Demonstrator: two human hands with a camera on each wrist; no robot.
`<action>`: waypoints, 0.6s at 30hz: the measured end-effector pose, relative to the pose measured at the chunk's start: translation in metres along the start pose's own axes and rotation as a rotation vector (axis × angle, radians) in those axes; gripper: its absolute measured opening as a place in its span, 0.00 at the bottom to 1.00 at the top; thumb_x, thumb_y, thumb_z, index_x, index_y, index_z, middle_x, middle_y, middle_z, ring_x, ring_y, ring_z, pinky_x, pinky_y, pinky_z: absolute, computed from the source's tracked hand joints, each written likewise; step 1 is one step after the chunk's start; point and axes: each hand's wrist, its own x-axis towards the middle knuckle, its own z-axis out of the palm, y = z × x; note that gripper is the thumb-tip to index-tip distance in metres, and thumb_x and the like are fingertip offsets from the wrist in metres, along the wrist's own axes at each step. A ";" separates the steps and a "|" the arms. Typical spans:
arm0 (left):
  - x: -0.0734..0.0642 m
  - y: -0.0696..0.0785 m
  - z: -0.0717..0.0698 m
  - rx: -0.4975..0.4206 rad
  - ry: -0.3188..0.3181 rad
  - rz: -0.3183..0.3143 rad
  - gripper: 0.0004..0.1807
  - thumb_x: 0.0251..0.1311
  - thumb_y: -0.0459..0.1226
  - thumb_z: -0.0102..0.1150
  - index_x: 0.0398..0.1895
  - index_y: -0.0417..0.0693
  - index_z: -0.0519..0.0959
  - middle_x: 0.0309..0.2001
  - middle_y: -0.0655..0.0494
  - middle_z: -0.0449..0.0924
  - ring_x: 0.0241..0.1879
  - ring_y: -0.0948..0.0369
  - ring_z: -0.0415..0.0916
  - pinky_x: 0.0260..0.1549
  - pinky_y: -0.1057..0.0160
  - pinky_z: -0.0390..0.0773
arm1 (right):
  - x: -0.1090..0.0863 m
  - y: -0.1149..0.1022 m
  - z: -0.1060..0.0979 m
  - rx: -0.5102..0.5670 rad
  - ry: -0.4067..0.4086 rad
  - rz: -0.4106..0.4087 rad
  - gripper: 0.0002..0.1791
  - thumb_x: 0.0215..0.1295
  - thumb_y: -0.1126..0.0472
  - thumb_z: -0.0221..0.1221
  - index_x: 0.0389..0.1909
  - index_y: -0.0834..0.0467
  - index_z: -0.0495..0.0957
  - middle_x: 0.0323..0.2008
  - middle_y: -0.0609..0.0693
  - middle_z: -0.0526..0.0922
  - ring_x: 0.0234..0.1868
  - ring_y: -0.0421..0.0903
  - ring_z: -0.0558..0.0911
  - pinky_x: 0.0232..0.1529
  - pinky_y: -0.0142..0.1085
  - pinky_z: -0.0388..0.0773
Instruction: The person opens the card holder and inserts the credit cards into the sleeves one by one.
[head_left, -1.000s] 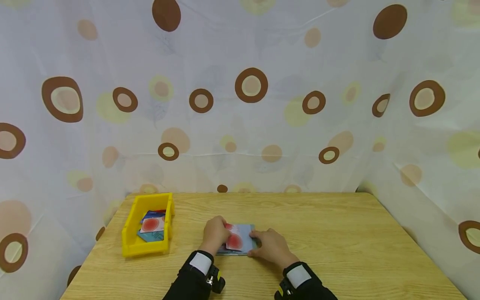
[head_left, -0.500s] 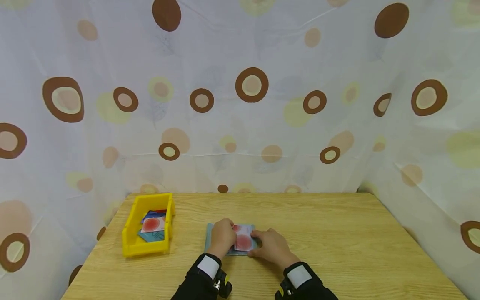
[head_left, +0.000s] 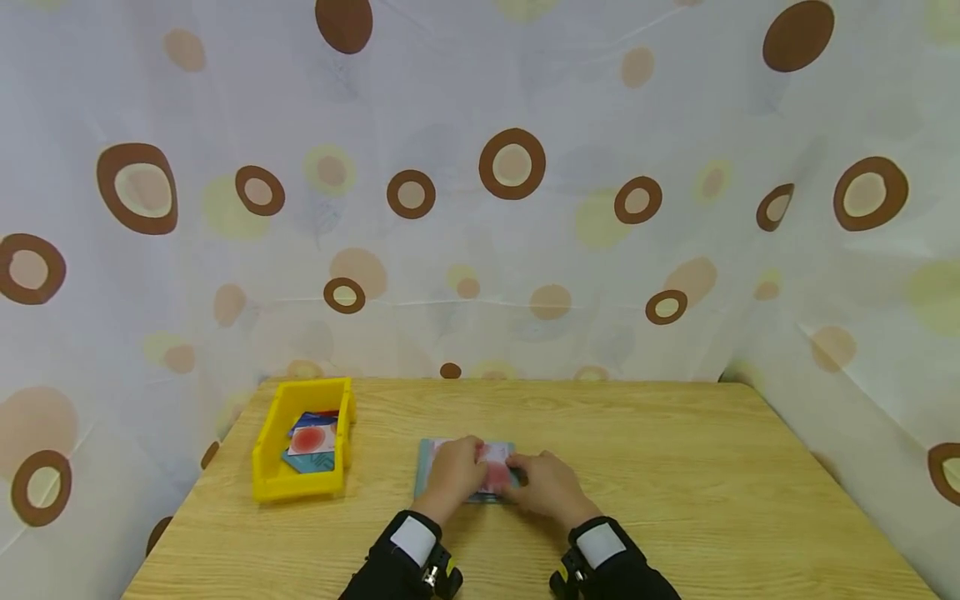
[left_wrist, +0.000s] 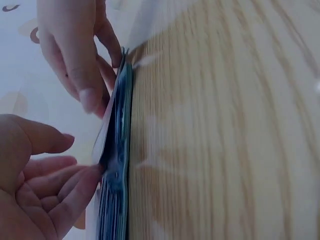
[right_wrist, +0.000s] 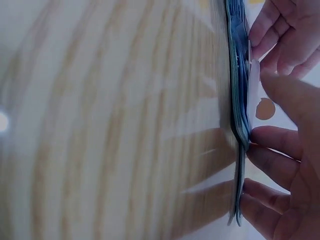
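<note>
A light-blue card album (head_left: 423,467) with layered pages lies on the table, in front of the person. On it, between the hands, a white card (head_left: 493,473) with pinkish-red circles looks hazy, as if under clear film. The left hand (head_left: 452,473) holds the card with curled fingers; its fingertips (left_wrist: 92,172) meet the card's edge in the left wrist view. The right hand (head_left: 551,486) grips the album's right side, and its fingers (right_wrist: 267,150) touch the page edges in the right wrist view. The left hand covers much of the album's middle.
To the left stands a yellow plastic bin (head_left: 296,489). Inside it lie a red-circled card (head_left: 311,439), a teal card (head_left: 311,462) and dark blue pieces. A patterned curtain (head_left: 510,250) hangs behind the wooden table (head_left: 675,467).
The left hand has moved right across the album, and the card has slid right with it, growing paler. The right hand stays at the album's right side. The view has shifted slightly.
</note>
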 end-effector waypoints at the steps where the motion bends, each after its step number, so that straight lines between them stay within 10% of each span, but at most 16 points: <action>1: -0.001 -0.003 -0.002 0.004 -0.020 0.014 0.16 0.53 0.30 0.61 0.46 0.36 0.82 0.33 0.49 0.83 0.29 0.58 0.76 0.28 0.58 0.76 | 0.000 -0.001 0.001 0.002 0.002 0.004 0.26 0.57 0.46 0.66 0.53 0.57 0.81 0.38 0.51 0.86 0.39 0.53 0.79 0.37 0.46 0.76; 10: -0.011 -0.024 -0.029 0.165 0.022 0.023 0.16 0.51 0.38 0.70 0.42 0.40 0.83 0.41 0.42 0.81 0.40 0.46 0.76 0.37 0.48 0.76 | 0.004 -0.005 0.008 -0.007 0.037 0.072 0.21 0.54 0.45 0.68 0.44 0.53 0.83 0.37 0.49 0.86 0.38 0.52 0.82 0.38 0.46 0.78; 18: -0.016 -0.035 -0.032 0.183 -0.148 0.040 0.33 0.40 0.43 0.79 0.51 0.38 0.80 0.46 0.43 0.82 0.47 0.48 0.79 0.50 0.49 0.75 | 0.005 0.008 0.007 -0.004 0.088 0.124 0.19 0.50 0.44 0.71 0.31 0.54 0.79 0.25 0.46 0.77 0.27 0.45 0.72 0.25 0.38 0.66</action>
